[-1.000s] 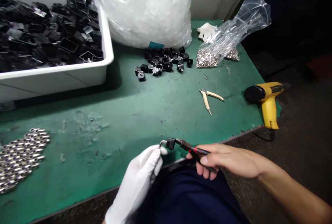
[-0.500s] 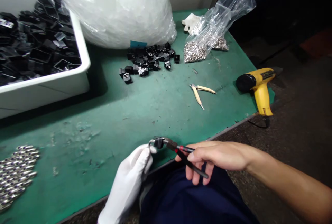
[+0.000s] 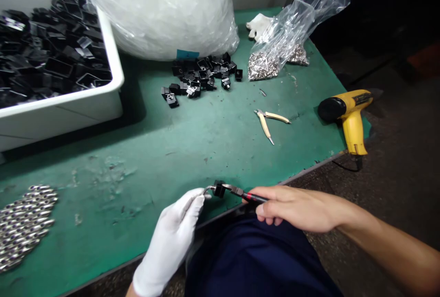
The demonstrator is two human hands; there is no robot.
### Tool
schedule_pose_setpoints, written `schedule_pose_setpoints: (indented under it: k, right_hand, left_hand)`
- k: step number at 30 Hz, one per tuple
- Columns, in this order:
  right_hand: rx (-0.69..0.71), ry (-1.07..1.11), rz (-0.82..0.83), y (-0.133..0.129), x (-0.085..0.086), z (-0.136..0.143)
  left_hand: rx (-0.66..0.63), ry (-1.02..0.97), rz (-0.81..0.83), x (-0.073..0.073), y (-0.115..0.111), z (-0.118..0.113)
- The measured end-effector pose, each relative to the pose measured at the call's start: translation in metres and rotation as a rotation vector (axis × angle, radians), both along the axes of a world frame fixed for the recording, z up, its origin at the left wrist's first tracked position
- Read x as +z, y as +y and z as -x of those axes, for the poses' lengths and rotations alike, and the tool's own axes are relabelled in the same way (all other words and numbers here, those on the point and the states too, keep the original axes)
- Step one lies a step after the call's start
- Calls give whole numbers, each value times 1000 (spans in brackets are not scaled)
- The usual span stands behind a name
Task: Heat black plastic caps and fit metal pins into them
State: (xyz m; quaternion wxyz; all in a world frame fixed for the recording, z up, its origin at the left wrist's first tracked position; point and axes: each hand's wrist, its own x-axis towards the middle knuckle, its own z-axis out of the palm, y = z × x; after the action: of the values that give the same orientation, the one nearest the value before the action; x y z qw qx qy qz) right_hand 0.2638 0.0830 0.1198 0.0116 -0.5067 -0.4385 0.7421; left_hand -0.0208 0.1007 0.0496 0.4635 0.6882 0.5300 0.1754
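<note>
The gloved left hand (image 3: 175,223), fingers pinched closed, holds a bent metal rod (image 3: 207,189), its end meeting a small black part (image 3: 219,189) between the hands, by the near edge of the green bench (image 3: 206,145). The bare right hand (image 3: 292,205) is curled closed around pliers (image 3: 247,195), their tips at the part's other side; from here I cannot tell whether they clamp it. Beyond lie cream-handled cutters (image 3: 264,125).
</note>
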Motion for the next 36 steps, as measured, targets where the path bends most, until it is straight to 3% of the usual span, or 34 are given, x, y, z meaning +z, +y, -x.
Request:
schedule_pose_setpoints:
  k: [14,23,29,36]
  right_hand:
    - [-219,174,89,-18,-22,7]
    - [-366,250,129,-46,-46,14]
    - [-523,355,238,-65,-58,18]
    - [-622,460,356,-66,-65,29]
  left_hand:
    - [10,-12,-141,1,-3,-4]
    - [20,-10,-150,0,-14,-20]
    - [38,-26,-89,-5,-16,-32]
    - [73,-17,-78,-13,-18,-33]
